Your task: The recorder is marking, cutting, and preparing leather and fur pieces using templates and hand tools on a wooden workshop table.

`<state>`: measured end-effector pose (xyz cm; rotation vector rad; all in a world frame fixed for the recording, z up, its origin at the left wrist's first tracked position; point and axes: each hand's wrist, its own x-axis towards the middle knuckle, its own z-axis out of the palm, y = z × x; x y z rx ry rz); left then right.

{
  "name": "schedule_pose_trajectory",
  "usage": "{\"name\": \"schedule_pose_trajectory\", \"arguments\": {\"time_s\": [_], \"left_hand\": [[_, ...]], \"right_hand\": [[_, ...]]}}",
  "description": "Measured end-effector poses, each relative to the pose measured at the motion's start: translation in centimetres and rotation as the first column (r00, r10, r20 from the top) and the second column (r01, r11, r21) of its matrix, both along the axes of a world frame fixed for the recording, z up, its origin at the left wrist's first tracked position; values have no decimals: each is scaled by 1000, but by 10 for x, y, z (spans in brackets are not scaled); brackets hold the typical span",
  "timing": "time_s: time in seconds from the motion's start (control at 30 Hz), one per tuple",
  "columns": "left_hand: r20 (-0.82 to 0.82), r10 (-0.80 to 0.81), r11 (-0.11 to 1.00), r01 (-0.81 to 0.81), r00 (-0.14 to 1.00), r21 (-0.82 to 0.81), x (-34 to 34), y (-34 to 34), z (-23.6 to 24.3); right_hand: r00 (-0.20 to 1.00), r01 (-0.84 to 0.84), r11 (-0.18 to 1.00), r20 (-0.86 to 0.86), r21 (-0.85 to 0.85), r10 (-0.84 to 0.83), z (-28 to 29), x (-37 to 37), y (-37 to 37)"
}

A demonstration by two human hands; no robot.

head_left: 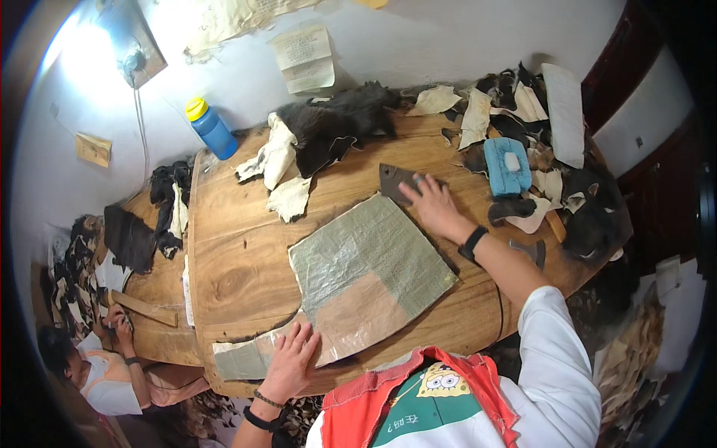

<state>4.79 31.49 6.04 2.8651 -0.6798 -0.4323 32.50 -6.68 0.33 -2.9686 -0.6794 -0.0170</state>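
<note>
Across the middle of a brown wooden table with a visible grain (239, 231) lies a broad, glossy grey-green sheet with a tan section and a curved, narrow tail (366, 250). The left hand (290, 360) rests flat on the tail, fingers slightly apart, grasping nothing. Beyond the sheet's far corner, the right hand (433, 207) lies spread over a small, flat, dark brown piece with a pointed end (391, 181), palm down and not clamped; whether the piece overlaps the sheet, I cannot tell. The 2 hands are well apart. The step in hand looks like steadying the sheet while placing or smoothing the dark piece at its edge. The next move probably calls for light left-hand pressure and careful edge alignment by the right.
</note>
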Motion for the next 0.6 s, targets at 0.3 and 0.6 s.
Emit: {"name": "schedule_pose_trajectory", "arguments": {"time_s": [0.3, 0.6], "left_hand": [[258, 255, 940, -176, 932, -293, 68, 22, 78], [630, 344, 924, -133, 696, -357, 170, 34, 109]], "right_hand": [[841, -450, 691, 6, 565, 542, 79, -129, 102], [904, -263, 901, 414, 346, 105, 160, -7, 27]]}}
